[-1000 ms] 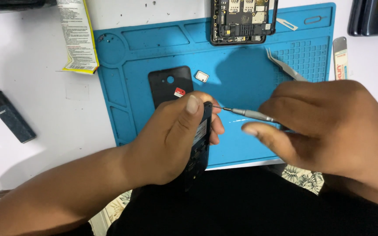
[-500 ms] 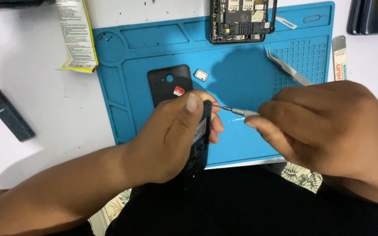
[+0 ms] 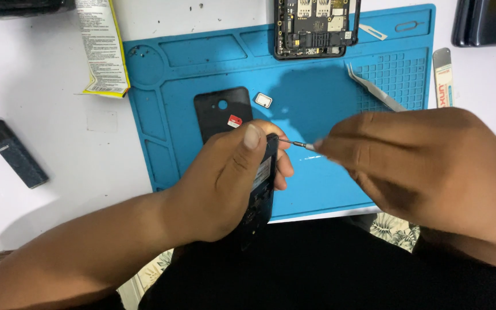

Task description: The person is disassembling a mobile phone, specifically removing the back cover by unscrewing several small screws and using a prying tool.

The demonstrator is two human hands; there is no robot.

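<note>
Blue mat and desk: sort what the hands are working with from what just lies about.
In hand:
left hand holds dark phone frame
right hand holds thin screwdriver

Lying about:
black back cover
opened phone
tweezers
small white square part
dark bar

Bright, even overhead light; a soft shadow falls on the blue mat (image 3: 190, 166) beyond the motion-blurred right hand (image 3: 420, 166).

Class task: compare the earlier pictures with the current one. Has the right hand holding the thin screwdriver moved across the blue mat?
Yes. The right hand has slid left toward the phone frame in the left hand, judged against the tweezers lying unmoved on the blue mat.
</note>
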